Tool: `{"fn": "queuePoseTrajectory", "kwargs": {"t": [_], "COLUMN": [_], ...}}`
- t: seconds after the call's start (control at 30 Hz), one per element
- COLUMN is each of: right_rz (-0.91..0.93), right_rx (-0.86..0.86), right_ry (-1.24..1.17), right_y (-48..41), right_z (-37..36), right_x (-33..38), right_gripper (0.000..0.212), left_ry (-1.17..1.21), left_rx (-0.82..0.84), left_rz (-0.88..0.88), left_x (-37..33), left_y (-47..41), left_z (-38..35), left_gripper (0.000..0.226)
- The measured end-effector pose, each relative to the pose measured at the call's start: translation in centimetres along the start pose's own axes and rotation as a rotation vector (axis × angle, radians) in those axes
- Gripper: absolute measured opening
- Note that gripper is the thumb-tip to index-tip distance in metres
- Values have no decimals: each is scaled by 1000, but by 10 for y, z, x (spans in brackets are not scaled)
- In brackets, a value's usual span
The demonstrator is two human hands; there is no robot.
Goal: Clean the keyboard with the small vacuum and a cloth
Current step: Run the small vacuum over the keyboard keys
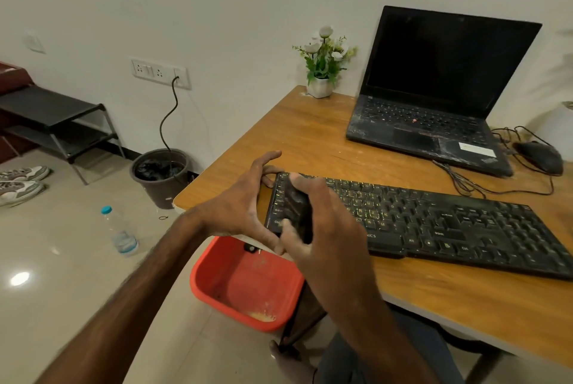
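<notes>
Soft, warm indoor light fills the room, with only faint shadows. A white glare spot lies on the glossy beige floor tiles (19, 278) at lower left. The long black keyboard (449, 222) smears with motion blur toward the right edge, and the wide lens bows the orange-brown wooden table (310, 123).

right hand (325, 228) holds dark device (297, 213) | at keyboard (449, 222) | left hand (238, 206) spread

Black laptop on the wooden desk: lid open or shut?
Open. The black laptop has its lid raised, with the dark screen facing the camera and its own keys and trackpad exposed.
</notes>
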State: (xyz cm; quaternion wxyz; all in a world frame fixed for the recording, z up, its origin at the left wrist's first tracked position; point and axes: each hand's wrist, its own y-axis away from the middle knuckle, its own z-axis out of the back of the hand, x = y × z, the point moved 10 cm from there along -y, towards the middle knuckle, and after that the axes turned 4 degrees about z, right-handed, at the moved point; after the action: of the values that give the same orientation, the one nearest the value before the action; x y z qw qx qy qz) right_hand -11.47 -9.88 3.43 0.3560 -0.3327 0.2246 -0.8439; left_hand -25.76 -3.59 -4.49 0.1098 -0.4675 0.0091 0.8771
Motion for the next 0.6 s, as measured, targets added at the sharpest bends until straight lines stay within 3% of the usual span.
{"fn": "queuePoseTrajectory", "kwargs": {"t": [0.17, 0.43, 0.6], "right_rz": [-110, 16, -108], "right_rx": [-62, 3, -2], "right_ry": [93, 8, 93], "right_y": [13, -21, 4], "right_z": [41, -27, 24], "right_x": [-30, 34, -22], "right_gripper": [62, 66, 63], "left_ry": [1, -32, 3], "left_rx": [-3, 34, -2], "left_rz": [12, -27, -6], "left_x": [0, -6, -1], "left_y": [1, 3, 2], "left_z": [-1, -5, 0], "left_gripper": [152, 129, 151]}}
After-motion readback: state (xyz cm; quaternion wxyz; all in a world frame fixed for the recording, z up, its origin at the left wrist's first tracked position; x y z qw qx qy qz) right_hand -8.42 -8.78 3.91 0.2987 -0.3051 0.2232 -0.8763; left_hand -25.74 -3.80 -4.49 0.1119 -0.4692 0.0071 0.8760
